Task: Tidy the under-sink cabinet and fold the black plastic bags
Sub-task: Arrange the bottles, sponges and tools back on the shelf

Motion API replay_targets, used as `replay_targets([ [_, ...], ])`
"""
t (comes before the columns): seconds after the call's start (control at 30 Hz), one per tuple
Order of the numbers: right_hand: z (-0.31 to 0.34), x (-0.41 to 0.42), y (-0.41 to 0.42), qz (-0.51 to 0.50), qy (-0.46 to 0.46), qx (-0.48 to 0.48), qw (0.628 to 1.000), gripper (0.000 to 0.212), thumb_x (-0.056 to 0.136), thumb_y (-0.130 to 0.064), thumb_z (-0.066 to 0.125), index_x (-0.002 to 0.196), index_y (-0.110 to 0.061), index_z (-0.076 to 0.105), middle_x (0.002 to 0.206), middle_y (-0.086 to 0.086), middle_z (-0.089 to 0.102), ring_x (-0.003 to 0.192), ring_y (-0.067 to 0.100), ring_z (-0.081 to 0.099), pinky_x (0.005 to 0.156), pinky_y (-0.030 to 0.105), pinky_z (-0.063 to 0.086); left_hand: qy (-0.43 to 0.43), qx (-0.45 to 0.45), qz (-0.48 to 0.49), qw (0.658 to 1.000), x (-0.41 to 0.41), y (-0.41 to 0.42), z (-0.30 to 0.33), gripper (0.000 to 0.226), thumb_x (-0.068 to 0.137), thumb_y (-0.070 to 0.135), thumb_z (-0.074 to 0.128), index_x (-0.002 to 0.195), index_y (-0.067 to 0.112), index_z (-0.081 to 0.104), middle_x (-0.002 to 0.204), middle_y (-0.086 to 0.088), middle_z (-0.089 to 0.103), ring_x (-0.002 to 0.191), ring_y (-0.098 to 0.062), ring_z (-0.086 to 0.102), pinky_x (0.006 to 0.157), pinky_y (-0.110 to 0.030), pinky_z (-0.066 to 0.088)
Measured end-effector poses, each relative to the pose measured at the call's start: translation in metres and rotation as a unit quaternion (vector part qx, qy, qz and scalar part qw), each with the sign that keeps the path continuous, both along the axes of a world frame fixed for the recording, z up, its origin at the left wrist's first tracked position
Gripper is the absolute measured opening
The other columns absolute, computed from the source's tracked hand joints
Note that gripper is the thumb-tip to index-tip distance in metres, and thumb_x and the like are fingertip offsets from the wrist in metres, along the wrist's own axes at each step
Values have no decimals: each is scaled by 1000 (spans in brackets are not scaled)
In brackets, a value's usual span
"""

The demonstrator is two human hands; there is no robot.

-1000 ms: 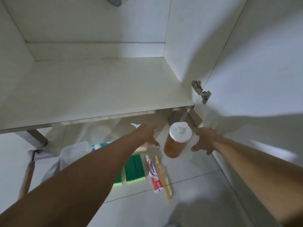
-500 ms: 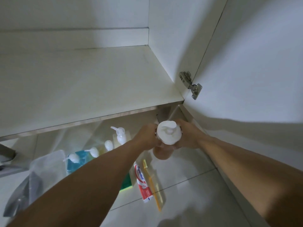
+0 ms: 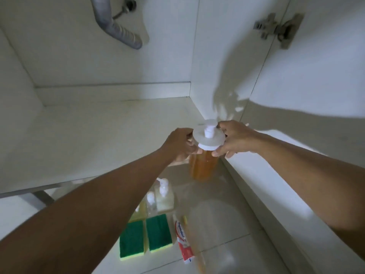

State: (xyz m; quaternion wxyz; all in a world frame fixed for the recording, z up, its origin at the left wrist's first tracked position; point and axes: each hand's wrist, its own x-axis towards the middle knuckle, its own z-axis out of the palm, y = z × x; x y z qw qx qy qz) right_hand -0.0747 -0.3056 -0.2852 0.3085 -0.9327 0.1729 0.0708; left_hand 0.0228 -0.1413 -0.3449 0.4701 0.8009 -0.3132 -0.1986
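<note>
1. While I hold the pump bottle [image 3: 205, 155] up off the floor with both hands, the weak spot is my grip: my left hand [image 3: 180, 144] wraps the neck and upper body, my right hand [image 3: 232, 139] pinches the rim of the wide white cap [image 3: 209, 138], and neither is under the base. If the cap is loose, I judge the full body could drop away from it.
2. The bottle hangs just in front of the right end of the cabinet shelf [image 3: 98, 139], near the front edge — if I swing it in too low, I reckon its base could knock that lip and slosh.
3. Right below on the floor sit the smaller pump bottles [image 3: 162, 196], two green sponges [image 3: 146, 236] and a toothpaste tube [image 3: 182, 240]; a slip would probably land among them.
4. The pump head points up at me — pressing it by accident could squirt liquid.
5. The bottle itself looks clear, nearly full of amber liquid and upright, and by that I take it to be heavy. I see no black plastic bags from here.
</note>
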Motion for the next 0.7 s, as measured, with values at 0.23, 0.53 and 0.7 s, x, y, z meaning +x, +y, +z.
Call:
replay_targets([
  [0.23, 58, 59, 0, -12, -44, 49, 998, 95, 53, -16, 96, 137, -13, 51, 123, 10, 61, 79, 29, 74, 75, 45, 61, -46, -35, 18, 998, 50, -1, 62, 47, 78, 4, 76, 123, 9, 62, 117, -2, 67, 112, -24, 60, 100, -45, 48],
  [0.53, 26, 176, -55, -72, -87, 92, 989, 92, 72, -2, 84, 148, -6, 33, 124, 12, 57, 84, 36, 73, 81, 46, 60, -18, -75, 52, 996, 164, -66, 37, 32, 86, 5, 68, 116, 17, 63, 117, 4, 65, 101, -16, 58, 77, -28, 48],
  [0.7, 28, 246, -71, -123, -63, 158, 978, 25, 99, -6, 50, 123, -6, 52, 117, 3, 62, 107, 36, 65, 94, 32, 55, 2, -85, 86, 993, 228, -92, 30, 47, 91, 13, 66, 136, 12, 51, 126, 0, 60, 110, -20, 57, 88, -41, 56],
])
